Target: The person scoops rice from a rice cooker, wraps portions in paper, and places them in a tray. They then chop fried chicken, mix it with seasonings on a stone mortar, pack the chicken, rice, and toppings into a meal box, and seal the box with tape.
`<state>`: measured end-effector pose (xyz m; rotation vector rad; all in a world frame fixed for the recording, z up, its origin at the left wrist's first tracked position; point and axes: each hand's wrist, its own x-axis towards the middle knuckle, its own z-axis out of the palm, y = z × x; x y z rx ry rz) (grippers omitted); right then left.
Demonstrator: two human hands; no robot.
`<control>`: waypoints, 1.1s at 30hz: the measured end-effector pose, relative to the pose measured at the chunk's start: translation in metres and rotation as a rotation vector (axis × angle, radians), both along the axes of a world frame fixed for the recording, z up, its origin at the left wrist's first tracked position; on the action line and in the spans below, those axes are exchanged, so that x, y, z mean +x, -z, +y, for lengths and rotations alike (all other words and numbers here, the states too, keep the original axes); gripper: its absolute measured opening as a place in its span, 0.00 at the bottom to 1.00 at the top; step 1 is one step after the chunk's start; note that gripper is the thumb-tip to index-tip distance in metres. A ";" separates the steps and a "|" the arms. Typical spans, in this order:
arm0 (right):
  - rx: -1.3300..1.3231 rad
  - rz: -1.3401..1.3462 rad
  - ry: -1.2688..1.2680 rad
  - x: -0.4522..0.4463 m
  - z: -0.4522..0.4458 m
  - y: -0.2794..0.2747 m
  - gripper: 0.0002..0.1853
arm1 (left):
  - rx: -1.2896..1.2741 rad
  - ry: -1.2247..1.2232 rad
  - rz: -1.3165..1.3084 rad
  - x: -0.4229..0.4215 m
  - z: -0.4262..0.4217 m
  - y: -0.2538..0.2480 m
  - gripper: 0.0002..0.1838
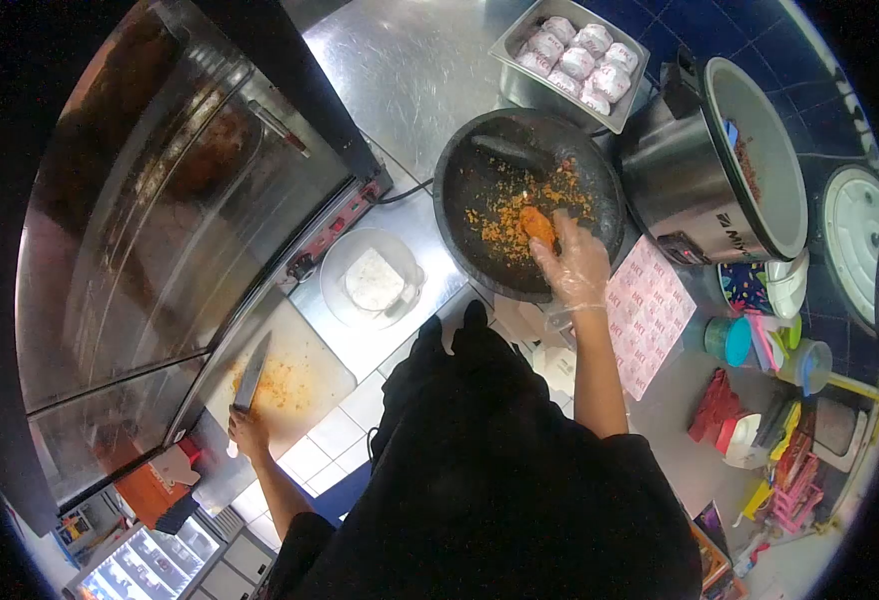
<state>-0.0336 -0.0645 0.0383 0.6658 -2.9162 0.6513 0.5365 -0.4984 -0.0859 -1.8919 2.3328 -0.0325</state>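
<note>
My right hand (572, 262), in a clear plastic glove, is over a wide dark stone mortar (450, 215). Its fingers close on an orange, crumb-coated piece of fried food (537, 225). Orange crumbs (505, 205) are scattered across the mortar's bowl, where a dark pestle (513, 153) lies toward the far side. On the left, my left hand (250, 432) grips the handle of a knife (253, 372). The blade rests over a pale cutting board (305, 385) strewn with orange bits.
A glass-fronted cabinet (160, 200) stands left. Between it and the mortar sits a bowl (330, 295) holding something white. Beyond are a metal pan (505, 50) of wrapped balls (578, 62) and a large cooker (660, 170). Printed paper (650, 310) lies right, near cups (728, 342).
</note>
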 end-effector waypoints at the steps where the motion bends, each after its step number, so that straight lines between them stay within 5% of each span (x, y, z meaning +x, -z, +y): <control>1: -0.002 0.000 -0.001 0.000 -0.003 0.000 0.30 | 0.024 0.057 0.066 0.005 -0.003 0.001 0.37; 9: 0.281 0.074 -0.146 0.005 -0.023 0.001 0.29 | -0.040 0.092 0.070 0.008 -0.006 0.015 0.36; 14: 0.070 -0.032 -0.096 -0.004 -0.003 0.013 0.34 | -0.085 0.041 0.275 0.025 -0.008 0.025 0.34; 17: 0.004 0.021 -0.018 0.003 0.005 0.010 0.37 | -0.239 -0.123 -0.050 0.033 -0.002 0.007 0.30; 23: 0.024 -0.060 -0.007 0.008 0.015 0.015 0.41 | 0.159 0.034 0.120 0.061 -0.006 -0.032 0.23; 28: 0.006 -0.003 -0.027 0.013 0.013 0.017 0.41 | 0.474 0.010 0.384 0.062 0.006 -0.114 0.26; 31: -0.088 0.003 -0.028 0.013 0.008 0.017 0.40 | 0.498 -0.024 0.650 0.009 0.039 -0.213 0.35; 33: -0.111 0.007 0.007 0.012 0.005 0.019 0.38 | 0.388 0.059 0.396 -0.028 0.053 -0.273 0.40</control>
